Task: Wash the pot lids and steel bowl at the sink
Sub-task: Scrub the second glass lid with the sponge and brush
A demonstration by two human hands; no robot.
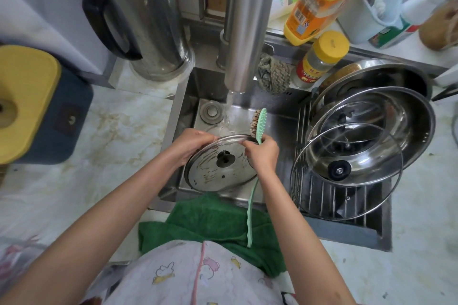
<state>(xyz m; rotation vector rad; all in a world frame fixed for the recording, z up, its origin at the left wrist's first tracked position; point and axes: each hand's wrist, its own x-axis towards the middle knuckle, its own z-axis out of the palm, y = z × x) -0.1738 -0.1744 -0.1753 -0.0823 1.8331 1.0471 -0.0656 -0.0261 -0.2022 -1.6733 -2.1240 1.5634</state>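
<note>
Head view: faucet point(244, 32) over sink point(184, 99), glass lid point(338, 170) on rack point(319, 202) alongside.

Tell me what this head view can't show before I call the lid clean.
Head view only.
Lid underside: turned away from the camera.
Its far rim: covered by the left hand and the right hand gripping the brush.
Steel bowl interior: mostly behind stacked glass lids.
Faucet top: cut by upper edge.

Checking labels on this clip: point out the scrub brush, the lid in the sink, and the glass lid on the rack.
scrub brush point(255, 123), head view, bristles.
lid in the sink point(225, 159), head view, centre knob.
glass lid on the rack point(336, 170), head view, black knob.
</note>
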